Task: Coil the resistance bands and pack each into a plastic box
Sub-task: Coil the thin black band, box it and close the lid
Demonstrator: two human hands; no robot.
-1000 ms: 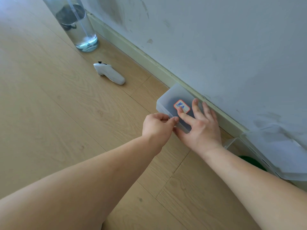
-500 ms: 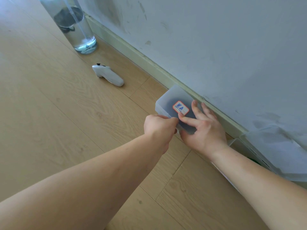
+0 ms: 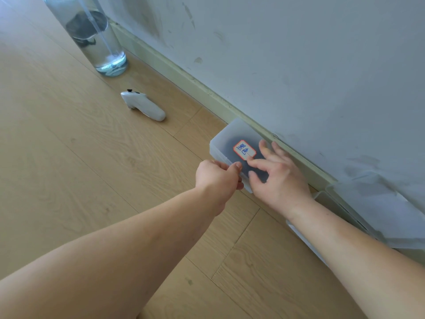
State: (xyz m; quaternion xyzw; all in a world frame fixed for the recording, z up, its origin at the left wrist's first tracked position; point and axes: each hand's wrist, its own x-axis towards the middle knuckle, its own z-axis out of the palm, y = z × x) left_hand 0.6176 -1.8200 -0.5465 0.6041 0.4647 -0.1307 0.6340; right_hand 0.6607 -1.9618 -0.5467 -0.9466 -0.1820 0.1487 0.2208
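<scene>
Right of centre, the frosted labelled plastic box (image 3: 231,135) is being steadied by the right hand (image 3: 279,181), fingers spread flat, while the left hand (image 3: 216,179) is pinching its front edge (latching it, I'd guess).

Light wood-plank floor (image 3: 80,180) carries: clear water bottle (image 3: 96,42) upright at upper left near the skirting (image 3: 184,81), white controller (image 3: 143,107) lying below-right of it, frosted plastic box (image 3: 230,139) at centre against the skirting, second plastic box (image 3: 391,210) at right edge.
</scene>
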